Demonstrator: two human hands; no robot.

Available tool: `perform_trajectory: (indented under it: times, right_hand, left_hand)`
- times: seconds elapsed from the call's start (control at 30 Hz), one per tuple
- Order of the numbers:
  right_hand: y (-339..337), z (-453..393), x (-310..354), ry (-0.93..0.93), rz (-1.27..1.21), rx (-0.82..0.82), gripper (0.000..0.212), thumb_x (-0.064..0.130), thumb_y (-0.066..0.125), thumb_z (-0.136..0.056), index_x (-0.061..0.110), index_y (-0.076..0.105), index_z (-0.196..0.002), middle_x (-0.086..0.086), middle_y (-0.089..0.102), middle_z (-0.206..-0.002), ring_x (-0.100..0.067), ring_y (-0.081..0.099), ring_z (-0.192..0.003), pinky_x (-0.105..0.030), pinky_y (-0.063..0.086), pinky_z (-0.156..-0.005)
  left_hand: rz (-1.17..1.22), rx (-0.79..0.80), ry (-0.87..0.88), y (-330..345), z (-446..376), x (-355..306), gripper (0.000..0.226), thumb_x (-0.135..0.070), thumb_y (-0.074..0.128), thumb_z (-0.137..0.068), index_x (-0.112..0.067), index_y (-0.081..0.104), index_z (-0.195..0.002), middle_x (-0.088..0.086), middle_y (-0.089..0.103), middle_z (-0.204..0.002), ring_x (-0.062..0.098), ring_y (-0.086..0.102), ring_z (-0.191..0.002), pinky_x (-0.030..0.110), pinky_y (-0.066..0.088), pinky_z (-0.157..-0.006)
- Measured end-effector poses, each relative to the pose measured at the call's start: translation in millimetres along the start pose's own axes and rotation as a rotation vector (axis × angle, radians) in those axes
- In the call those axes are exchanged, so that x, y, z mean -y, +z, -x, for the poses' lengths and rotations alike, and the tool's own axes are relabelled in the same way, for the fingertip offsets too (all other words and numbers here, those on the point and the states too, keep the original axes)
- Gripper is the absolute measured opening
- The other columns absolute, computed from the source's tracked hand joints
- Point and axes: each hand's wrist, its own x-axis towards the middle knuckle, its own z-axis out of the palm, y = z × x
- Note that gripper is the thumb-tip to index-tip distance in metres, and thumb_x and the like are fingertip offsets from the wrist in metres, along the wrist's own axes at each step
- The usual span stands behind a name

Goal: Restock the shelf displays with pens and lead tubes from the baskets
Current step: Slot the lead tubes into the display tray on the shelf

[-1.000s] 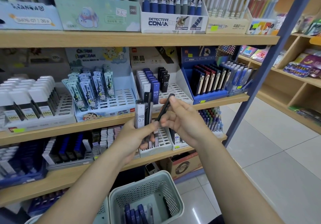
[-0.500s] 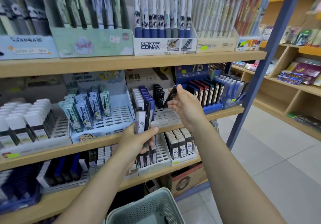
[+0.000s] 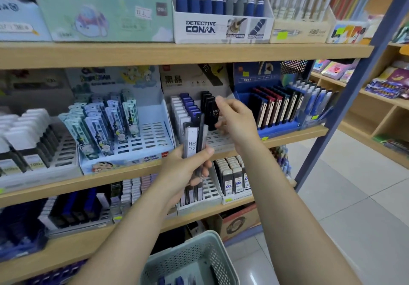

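From the head view, the right hand [image 3: 234,122] had moved from near the body up to the display [image 3: 194,85], pinching a black tube [image 3: 213,114] at its black row. The left hand [image 3: 188,169] gripped spare tubes [image 3: 193,141]; the basket [image 3: 199,260] sat below. Placement looked imminent.

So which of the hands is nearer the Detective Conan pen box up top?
The right hand, below the Detective Conan box at the black lead tubes. The left hand is lower, gripping HB tubes.
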Motion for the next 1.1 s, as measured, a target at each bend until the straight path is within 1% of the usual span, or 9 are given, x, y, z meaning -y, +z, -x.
perform_trajectory:
  times: [0.23,0.33,0.4,0.53,0.63,0.73,0.83,0.97,1.1]
  right_hand:
    - [3.6,-2.0,-0.2,-0.006,-0.058,-0.098,0.012,0.029,0.072,-0.091,0.020,0.066,-0.089,0.003,0.060,-0.074,-0.009,0.055,-0.055,-0.022,0.042,-0.047]
    - [3.3,-4.8,-2.7,-0.009,-0.032,-0.166,0.023,0.029,0.076,-0.088,0.018,0.056,-0.092,0.003,0.056,-0.079,-0.012,0.054,-0.064,-0.024,0.047,-0.058]
    - [-1.3,-2.4,0.9,-0.017,0.020,-0.191,0.027,0.033,0.075,-0.088,0.020,0.052,-0.081,0.005,0.052,-0.072,-0.014,0.050,-0.066,-0.032,0.047,-0.067]
    - [-18.4,19.5,24.4,-0.032,0.050,0.044,0.039,0.043,0.064,-0.095,0.016,0.055,-0.068,0.006,0.045,-0.054,-0.012,0.040,-0.050,-0.026,0.036,-0.052]
    - [-28.2,39.4,36.6,-0.032,0.182,0.316,0.026,0.045,0.068,-0.091,0.021,0.072,-0.081,0.009,0.058,-0.061,-0.011,0.048,-0.053,-0.021,0.038,-0.051]
    - [-31.9,46.8,28.5,0.042,0.110,0.508,0.011,0.024,0.073,-0.090,0.018,0.076,-0.099,0.004,0.063,-0.071,-0.010,0.051,-0.059,-0.018,0.043,-0.053]
    - [-35.9,47.8,18.7,0.060,-0.020,0.535,0.012,0.014,0.068,-0.093,0.011,0.074,-0.103,-0.001,0.065,-0.076,-0.010,0.055,-0.061,-0.018,0.045,-0.055]
    - [-44.5,41.4,14.5,0.051,-0.221,0.449,0.028,0.024,0.066,-0.086,0.009,0.070,-0.110,-0.004,0.068,-0.090,-0.012,0.056,-0.066,-0.021,0.050,-0.064]
    - [-56.3,34.5,12.3,0.043,-0.337,0.399,0.024,0.021,0.059,-0.095,0.007,0.068,-0.112,-0.005,0.070,-0.098,-0.010,0.055,-0.066,-0.020,0.048,-0.063]
  left_hand:
    - [-0.001,0.033,0.011,-1.8,1.0,-0.2,0.018,-0.018,0.071,-0.091,-0.009,0.063,-0.104,0.005,0.065,-0.071,0.014,0.055,-0.057,0.021,0.030,-0.043]
    - [-0.005,0.050,0.012,-2.2,1.9,-1.4,0.018,-0.018,0.071,-0.091,-0.010,0.063,-0.104,0.004,0.063,-0.070,0.014,0.055,-0.056,0.021,0.030,-0.043]
    - [-0.009,0.057,0.015,-2.3,2.9,-2.4,0.017,-0.018,0.071,-0.091,-0.010,0.063,-0.104,0.004,0.062,-0.068,0.014,0.055,-0.056,0.021,0.030,-0.043]
    - [-0.040,0.057,0.022,-0.1,5.4,-2.3,0.017,-0.016,0.072,-0.090,-0.009,0.063,-0.103,0.003,0.061,-0.066,0.015,0.055,-0.055,0.021,0.030,-0.043]
    - [-0.106,0.043,0.019,3.5,8.0,-1.7,0.016,-0.017,0.074,-0.089,-0.010,0.062,-0.098,0.002,0.063,-0.064,0.015,0.054,-0.054,0.020,0.032,-0.042]
    - [-0.150,0.059,-0.001,4.9,12.4,-2.0,0.015,-0.018,0.073,-0.089,-0.010,0.064,-0.097,0.002,0.063,-0.065,0.015,0.054,-0.055,0.019,0.032,-0.043]
    - [-0.168,0.088,-0.023,3.2,18.9,-2.5,0.012,-0.017,0.073,-0.090,-0.011,0.064,-0.095,0.003,0.062,-0.066,0.014,0.053,-0.054,0.020,0.031,-0.044]
    - [-0.175,0.083,-0.068,-3.3,21.4,-1.1,0.015,-0.016,0.073,-0.090,-0.010,0.062,-0.099,0.003,0.060,-0.066,0.012,0.052,-0.052,0.019,0.032,-0.044]
    - [-0.095,0.028,-0.078,-6.3,20.7,1.2,0.023,-0.016,0.075,-0.088,-0.008,0.059,-0.103,0.001,0.054,-0.061,0.012,0.047,-0.050,0.020,0.029,-0.042]
